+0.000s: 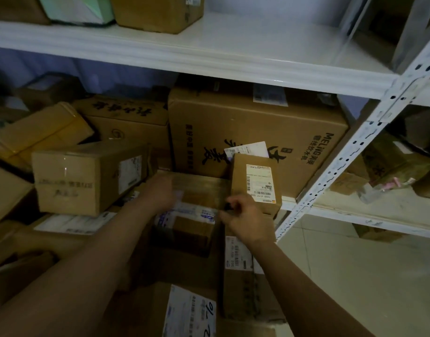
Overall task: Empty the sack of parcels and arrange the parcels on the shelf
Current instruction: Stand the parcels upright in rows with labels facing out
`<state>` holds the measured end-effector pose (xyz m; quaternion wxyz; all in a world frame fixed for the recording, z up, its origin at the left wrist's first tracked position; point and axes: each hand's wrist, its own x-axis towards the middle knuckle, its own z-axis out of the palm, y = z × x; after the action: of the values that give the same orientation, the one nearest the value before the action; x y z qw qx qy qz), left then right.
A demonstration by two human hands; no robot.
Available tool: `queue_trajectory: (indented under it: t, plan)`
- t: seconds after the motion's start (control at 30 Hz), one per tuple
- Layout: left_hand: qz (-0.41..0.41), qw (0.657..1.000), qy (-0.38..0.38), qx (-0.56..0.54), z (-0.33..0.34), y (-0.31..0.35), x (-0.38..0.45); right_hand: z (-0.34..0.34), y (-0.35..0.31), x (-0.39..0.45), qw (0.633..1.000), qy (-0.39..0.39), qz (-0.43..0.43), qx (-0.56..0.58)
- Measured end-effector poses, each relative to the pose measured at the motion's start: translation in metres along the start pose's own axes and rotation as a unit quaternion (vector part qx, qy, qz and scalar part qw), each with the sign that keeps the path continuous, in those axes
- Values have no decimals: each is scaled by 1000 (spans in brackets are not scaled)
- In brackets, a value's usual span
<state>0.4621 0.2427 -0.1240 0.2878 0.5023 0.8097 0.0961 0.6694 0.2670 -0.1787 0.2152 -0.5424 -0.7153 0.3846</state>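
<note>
Between stacked boxes, 2 hands [160, 193] [245, 220] pinch a flat parcel [197, 190], long axis left-right.

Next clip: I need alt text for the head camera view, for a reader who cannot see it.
Both bare hands reach into a crowded lower shelf bay: the left hand rests on a flat brown parcel, while the right hand pinches a small dark object beside it. A small labelled box stands upright before a large MeiLing carton; the white shelf above is mostly bare.

Dim room, pale tiled floor [355, 276], bluish wall [126, 76] behind white metal racking [343, 152]
</note>
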Motion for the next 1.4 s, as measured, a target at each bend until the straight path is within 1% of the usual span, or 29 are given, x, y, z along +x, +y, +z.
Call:
queue_trajectory:
  t: [0.03, 0.07, 0.13, 0.17, 0.23, 0.27, 0.33, 0.4, 0.47, 0.5, 0.57, 0.63, 0.67, 0.73, 0.8, 0.83, 0.87, 0.9, 0.93, 1.0, 1.07, 1.17, 1.2, 1.23, 1.3, 1.4]
  plan:
    - [-8, 1000, 6, 3, -6, -4, -1, 9, -9, 5, 996, -53, -30, -72]
    - [-21, 1000, 10, 6, -12, -9, -2, 19, -18, 11, 982, -99, -54, -149]
    - [-37, 999, 26, 0, -21, -18, -4, 36, -30, 20, 945, -177, -78, -262]
    - [-28, 999, 38, -2, -24, -22, -5, 44, -31, 25, 926, -206, -81, -306]
    - [7, 999, 48, 1, -28, -27, -9, 51, -35, 32, 898, -220, -81, -373]
    - [22, 998, 53, -1, -30, -29, -9, 52, -38, 38, 897, -212, -76, -381]
    - [22, 998, 53, -23, -34, -35, -3, 46, -48, 48, 917, -204, -59, -339]
    - [9, 997, 50, -54, -37, -46, 8, 32, -62, 57, 940, -211, -19, -266]
    - [2, 993, 68, -96, -40, -57, 18, 14, -73, 63, 958, -229, 22, -172]
    - [-7, 988, 85, -130, -43, -61, 21, 6, -77, 64, 963, -242, 41, -113]
    - [-40, 965, 120, -230, -51, -64, 26, -9, -85, 63, 966, -249, 64, -2]
    - [-80, 940, 130, -306, -57, -67, 30, -18, -90, 61, 970, -221, 75, 63]
    - [-91, 935, 119, -321, -60, -68, 31, -21, -91, 62, 973, -203, 78, 82]
    - [-86, 933, 101, -334, -62, -69, 30, -28, -94, 61, 974, -176, 82, 120]
    - [-93, 925, 99, -355, -61, -69, 31, -31, -94, 59, 973, -149, 89, 150]
    - [-108, 916, 97, -375, -60, -69, 34, -29, -92, 58, 973, -136, 89, 167]
    - [-127, 899, 90, -409, -59, -69, 34, -25, -89, 57, 973, -121, 83, 179]
    - [-142, 877, 80, -452, -58, -68, 34, -19, -87, 55, 978, -93, 70, 175]
    - [-152, 847, 64, -505, -58, -66, 33, -12, -82, 54, 988, -54, 44, 138]
    - [-158, 786, 19, -597, -59, -63, 33, 1, -77, 51, 999, 29, -16, 7]
    - [-154, 732, -23, -664, -60, -64, 36, 9, -79, 45, 990, 78, -80, -91]
    - [-166, 630, -66, -756, -67, -73, 42, 10, -82, 40, 970, 108, -174, -132]
    - [-174, 615, -74, -765, -69, -75, 43, 10, -81, 39, 961, 120, -204, -146]
    - [-183, 615, -79, -763, -70, -76, 42, 10, -79, 39, 951, 131, -232, -154]
    - [-185, 631, -93, -747, -71, -77, 39, 12, -75, 40, 944, 135, -250, -165]
    - [-144, 646, -129, -739, -71, -77, 37, 12, -74, 44, 954, 101, -212, -189]
